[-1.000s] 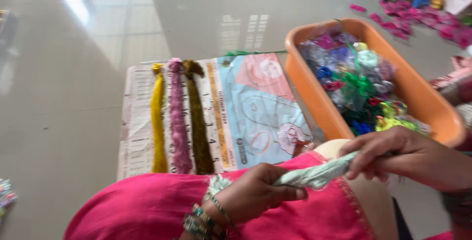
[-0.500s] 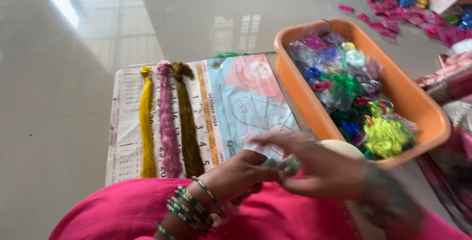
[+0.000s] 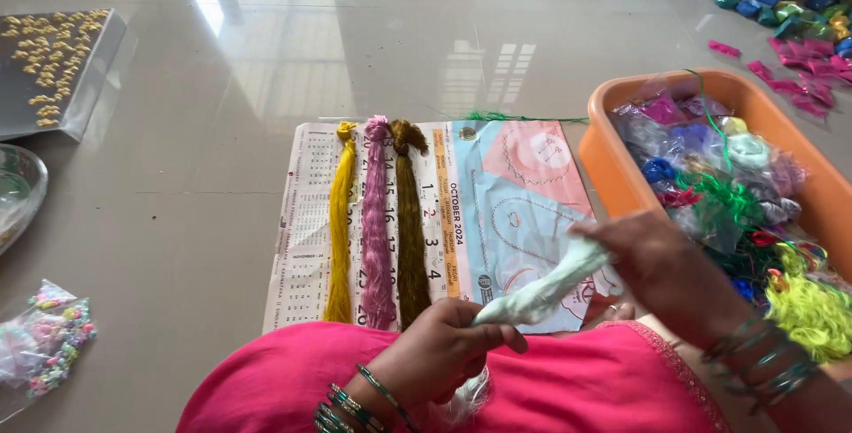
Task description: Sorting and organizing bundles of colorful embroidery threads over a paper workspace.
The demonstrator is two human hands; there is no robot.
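Stretching a pale mint-green thread skein (image 3: 543, 288) between both hands, you hold it slanted above your lap so the strands run taut and straight from one grip to the other. Your left hand (image 3: 444, 349) sits low over the pink fabric (image 3: 568, 389) on your knee, fingers curled shut around the lower end of the skein, with a loose tuft spilling out beneath the fist. Your right hand (image 3: 661, 264) is raised higher and further out, wrist bent, fingers closed on the upper end; motion blur hides exactly how the fingertips pinch it. Ahead of you, three skeins lie side by side, just apart, on a calendar sheet (image 3: 306, 220) spread on the floor: a yellow skein (image 3: 340, 220), a pink skein (image 3: 378, 224) and an olive skein (image 3: 410, 220), each knotted at the top and laid lengthwise, which keeps them straight and untangled. The orange tray (image 3: 612, 162) of bagged coloured threads stands just beside your right arm, within easy reach. A bag of beads (image 3: 49, 344) lies well off to your left.
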